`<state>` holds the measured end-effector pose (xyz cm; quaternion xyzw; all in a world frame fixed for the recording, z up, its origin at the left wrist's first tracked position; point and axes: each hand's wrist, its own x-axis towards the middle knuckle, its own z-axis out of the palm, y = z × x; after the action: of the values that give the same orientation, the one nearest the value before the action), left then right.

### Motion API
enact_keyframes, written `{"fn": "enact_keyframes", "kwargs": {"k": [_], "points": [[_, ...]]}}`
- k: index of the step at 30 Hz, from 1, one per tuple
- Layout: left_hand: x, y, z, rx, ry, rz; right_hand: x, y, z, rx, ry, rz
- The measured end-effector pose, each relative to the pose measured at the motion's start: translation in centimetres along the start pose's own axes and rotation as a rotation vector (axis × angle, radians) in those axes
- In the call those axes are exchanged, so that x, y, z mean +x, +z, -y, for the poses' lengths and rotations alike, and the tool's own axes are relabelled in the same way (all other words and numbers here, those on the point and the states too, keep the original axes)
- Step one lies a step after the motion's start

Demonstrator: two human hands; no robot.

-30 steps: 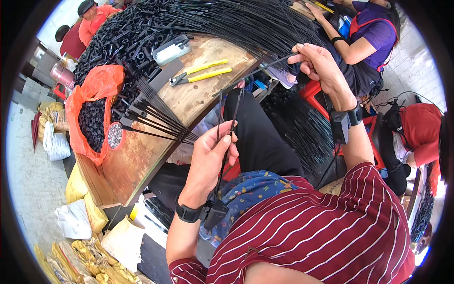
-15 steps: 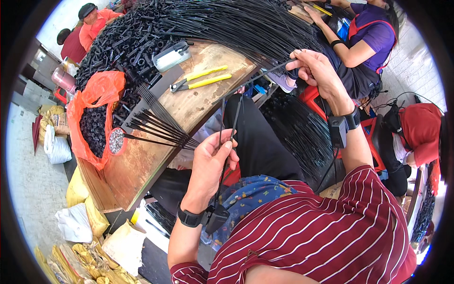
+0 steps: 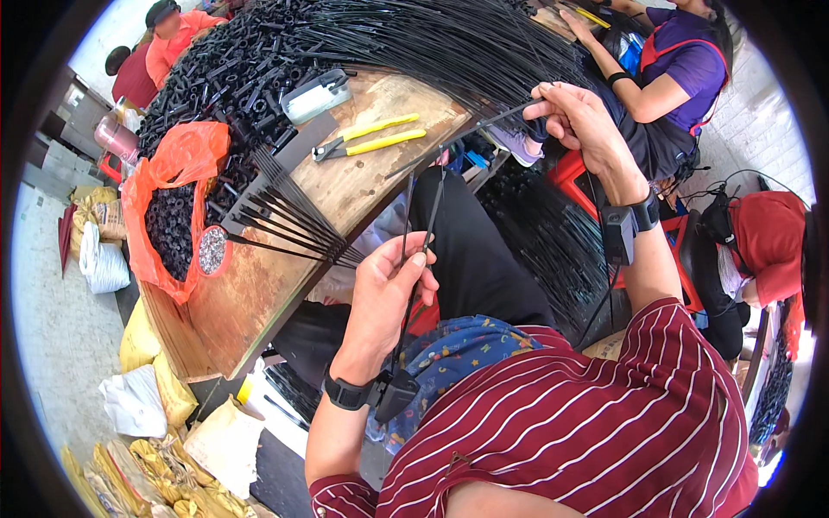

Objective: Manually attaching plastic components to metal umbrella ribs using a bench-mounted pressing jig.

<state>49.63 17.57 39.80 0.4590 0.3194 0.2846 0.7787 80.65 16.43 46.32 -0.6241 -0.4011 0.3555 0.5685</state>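
My left hand [image 3: 390, 292] is closed on two thin black rods [image 3: 420, 220] that point up and away over my lap. My right hand [image 3: 580, 118] reaches to the far right edge of the wooden table [image 3: 345, 186] and pinches the end of one long black rod [image 3: 458, 142] drawn from the big sheaf of black rods [image 3: 449, 43] lying across the table top. A fan of assembled black rods [image 3: 289, 220] lies on the table to the left of my left hand. Both wrists wear black bands.
Yellow-handled pliers [image 3: 367, 138] and a grey tool [image 3: 315, 93] lie mid-table. An orange bag of small black parts [image 3: 168, 207] and a heap of black pieces [image 3: 233, 60] fill the left. More rods [image 3: 553, 233] hang beside my leg. Other people sit at the far left and right.
My right hand has moved up and right, drawing a single rod out of the sheaf. My left hand dropped slightly toward me with its rods.
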Motion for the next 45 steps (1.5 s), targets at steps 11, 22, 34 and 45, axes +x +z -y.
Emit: {"fn": "enact_keyframes", "kwargs": {"k": [11, 22, 34, 45], "points": [[-0.2, -0.4, 0.1, -0.006, -0.003, 0.019, 0.6, 0.8, 0.2, -0.028, -0.014, 0.001], [-0.2, -0.2, 0.0, 0.016, 0.022, -0.032, 0.5, 0.8, -0.1, 0.008, -0.008, 0.010], [-0.2, -0.4, 0.2, 0.023, 0.005, -0.067, 0.0, 1.1, 0.0, -0.002, 0.012, -0.002], [-0.1, -0.6, 0.2, 0.022, 0.038, -0.062, 0.2, 1.1, 0.0, -0.005, 0.011, -0.001]]}}
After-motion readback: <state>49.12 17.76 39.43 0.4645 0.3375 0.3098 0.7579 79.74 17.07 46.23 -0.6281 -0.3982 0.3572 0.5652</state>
